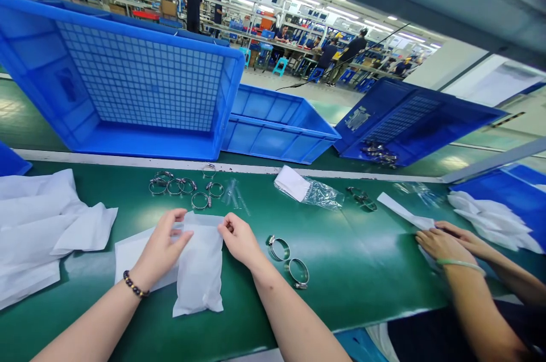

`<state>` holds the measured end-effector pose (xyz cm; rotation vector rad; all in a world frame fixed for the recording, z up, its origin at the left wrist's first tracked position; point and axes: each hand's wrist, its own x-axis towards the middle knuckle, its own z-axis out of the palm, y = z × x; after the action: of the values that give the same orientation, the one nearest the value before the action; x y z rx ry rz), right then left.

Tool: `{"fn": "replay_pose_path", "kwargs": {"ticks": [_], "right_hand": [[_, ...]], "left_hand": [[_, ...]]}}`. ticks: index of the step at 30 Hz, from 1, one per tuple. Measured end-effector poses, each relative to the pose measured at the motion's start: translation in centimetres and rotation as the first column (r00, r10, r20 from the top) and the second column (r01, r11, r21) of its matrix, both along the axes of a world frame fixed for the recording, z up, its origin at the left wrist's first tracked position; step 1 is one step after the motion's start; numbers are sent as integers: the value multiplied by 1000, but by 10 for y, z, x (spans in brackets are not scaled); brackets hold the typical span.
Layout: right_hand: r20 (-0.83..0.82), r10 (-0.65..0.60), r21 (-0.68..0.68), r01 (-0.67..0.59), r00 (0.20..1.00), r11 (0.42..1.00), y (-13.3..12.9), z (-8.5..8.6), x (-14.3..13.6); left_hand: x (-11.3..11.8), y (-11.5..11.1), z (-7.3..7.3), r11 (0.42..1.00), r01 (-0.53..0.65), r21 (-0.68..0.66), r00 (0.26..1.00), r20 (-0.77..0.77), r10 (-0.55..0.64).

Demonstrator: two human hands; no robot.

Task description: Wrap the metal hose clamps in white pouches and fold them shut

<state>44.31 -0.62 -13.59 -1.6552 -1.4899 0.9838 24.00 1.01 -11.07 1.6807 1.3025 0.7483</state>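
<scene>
1. Green worktop [350, 254]: spans the frame from left edge to right, carries the work.
2. Big blue crate [145, 145]: upper left, tipped up, gridded face showing.
3. Dark blue crate [447, 117]: upper right, tilted, metal parts [379, 154] low inside it.
4. Middle blue crate [273, 137]: upper center, between those two.
5. Heap of white bags [38, 214]: left edge, overlapping.
6. Co-worker's hands [441, 243]: right side, on a white strip [401, 211].
7. White bag [200, 271]: lower center-left, lying between your hands, top edge away from you. That's the one you're on.
8. Flat white piece [128, 254]: just left of it, partly under your left hand.
9. Your left hand [160, 245]: at the bag's top left, grip wide, thumb and fingers parted. Can't tell how firmly it touches.
10. Your right hand [241, 239]: grip narrow, pinching the bag's top right corner.
11. Clear bag [326, 194] with folded white piece [292, 182]: center, beyond your right hand.
12. Ring clamps [164, 175]: clustered beyond your left hand, clear strips [234, 194] just right of them.
13. Upper loose clamp [272, 241] and lower loose clamp [301, 285]: center, right of your right wrist.
14. Bead bracelet [135, 285]: on your left wrist.
</scene>
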Motion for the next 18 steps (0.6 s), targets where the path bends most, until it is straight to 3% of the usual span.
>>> {"fn": "replay_pose_path", "kwargs": {"ticks": [2, 5, 8, 11, 14, 18], "right_hand": [[-118, -3, -30, -1, 993, 1000, 1, -2, 0], [-338, -34, -122, -8, 940, 993, 4, -3, -2], [-530, -93, -213, -26, 843, 977, 4, 1, -3], [-610, -130, -260, -43, 781, 965, 3, 6, -3], [-624, -132, -253, -40, 770, 967, 2, 9, -3], [-615, -115, -207, -19, 780, 978, 1, 9, -4]], "left_hand": [[1, 5, -1, 975, -142, -172, 964, 202, 176], [4, 7, -1, 924, -157, -348, 901, 334, 278], [6, 6, 0, 887, -109, -448, 884, 364, 293], [5, 6, -1, 847, -45, -530, 895, 356, 270], [6, 6, -1, 832, -20, -555, 915, 324, 239], [9, 5, -1, 856, -20, -516, 930, 304, 205]]}}
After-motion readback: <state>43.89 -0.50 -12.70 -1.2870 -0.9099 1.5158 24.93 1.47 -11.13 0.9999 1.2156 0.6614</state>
